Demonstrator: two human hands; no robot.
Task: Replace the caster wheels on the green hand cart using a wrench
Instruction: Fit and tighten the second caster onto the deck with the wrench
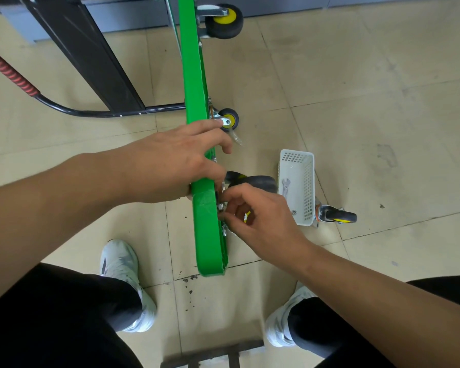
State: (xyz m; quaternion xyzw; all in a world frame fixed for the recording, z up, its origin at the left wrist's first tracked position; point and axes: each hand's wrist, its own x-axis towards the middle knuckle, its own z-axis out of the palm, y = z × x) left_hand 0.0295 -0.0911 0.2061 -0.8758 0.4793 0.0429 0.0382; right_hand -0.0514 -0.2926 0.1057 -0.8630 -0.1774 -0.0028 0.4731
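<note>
Where the view begins at the left, a red ribbed handle grip runs into a black tube that bends across the tiled floor toward the green hand cart. The cart stands tipped on its long edge in the middle, with its underside facing right. The left hand lies over the deck's upper edge, its fingers slightly spread and curled down onto the wheel side, gripping the deck. Just right of the deck, the right hand has thumb and fingertips pressed together, pinching a small silver fastener at the mounting plate of the near caster. Whether it is a nut or a bolt cannot be told. Further up the deck are a small yellow-hubbed caster and a larger one, both mounted. To the right, a white perforated basket sits on the floor with a wrench lying inside it. A loose caster lies touching the basket's right side.
</note>
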